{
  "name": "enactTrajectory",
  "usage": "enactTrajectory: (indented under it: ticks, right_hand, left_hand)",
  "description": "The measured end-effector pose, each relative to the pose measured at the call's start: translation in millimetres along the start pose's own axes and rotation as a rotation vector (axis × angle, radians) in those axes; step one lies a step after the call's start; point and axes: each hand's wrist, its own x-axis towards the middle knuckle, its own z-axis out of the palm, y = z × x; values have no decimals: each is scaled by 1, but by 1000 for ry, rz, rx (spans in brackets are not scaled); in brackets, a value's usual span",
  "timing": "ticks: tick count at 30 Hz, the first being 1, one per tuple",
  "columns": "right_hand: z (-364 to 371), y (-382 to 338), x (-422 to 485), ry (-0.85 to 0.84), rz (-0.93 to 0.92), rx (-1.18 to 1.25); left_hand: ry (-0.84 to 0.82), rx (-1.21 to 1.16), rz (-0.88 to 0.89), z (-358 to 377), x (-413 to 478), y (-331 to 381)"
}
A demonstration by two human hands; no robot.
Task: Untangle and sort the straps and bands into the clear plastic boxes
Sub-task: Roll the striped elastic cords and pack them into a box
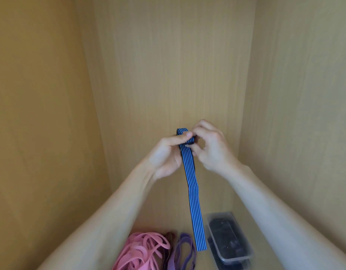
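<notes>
A blue strap with thin white stripes (193,195) hangs straight down from my two raised hands. My left hand (166,154) pinches its folded top end between thumb and fingers. My right hand (211,147) grips the same end from the right, around a small dark buckle. The strap's loose end dangles just above a clear plastic box (229,238) that holds dark straps. At the bottom lie a tangle of pink bands (142,250) and a purple band (184,248).
Wooden panels enclose the space: a back wall (168,65), a left side (37,114) and a right side (300,114). A dark reddish band (169,235) shows between the pink and purple ones. All loose items lie on the wooden floor near the bottom edge.
</notes>
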Motion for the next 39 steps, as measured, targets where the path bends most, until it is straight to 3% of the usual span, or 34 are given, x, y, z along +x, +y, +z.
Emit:
enactTrajectory:
  ticks: [12, 15, 18, 21, 23, 27, 35, 39]
  right_hand:
    - [-4, -12, -1, -163, 53, 62]
    - [-7, -13, -1, -238, 115, 210]
    - [-10, -18, 2, -175, 233, 381]
    - [-10, -19, 4, -24, 375, 430]
    - [-11, -16, 6, -13, 450, 455]
    - [-9, -14, 7, -138, 528, 503]
    - [-18, -27, 5, -353, 498, 420]
    - [-18, -27, 4, -354, 490, 382]
  left_hand:
    - [111, -19, -9, -7, 4, -6]
    - [165, 42, 1, -8, 4, -5]
    - [180, 43, -4, -8, 3, -7]
    - [159, 61, -9, -4, 3, -9]
    - [158, 105, -21, -1, 1, -10]
    - [179, 183, -101, 5, -2, -13]
    - [228, 326, -147, 13, -4, -15]
    - [238, 391, -113, 14, -5, -11]
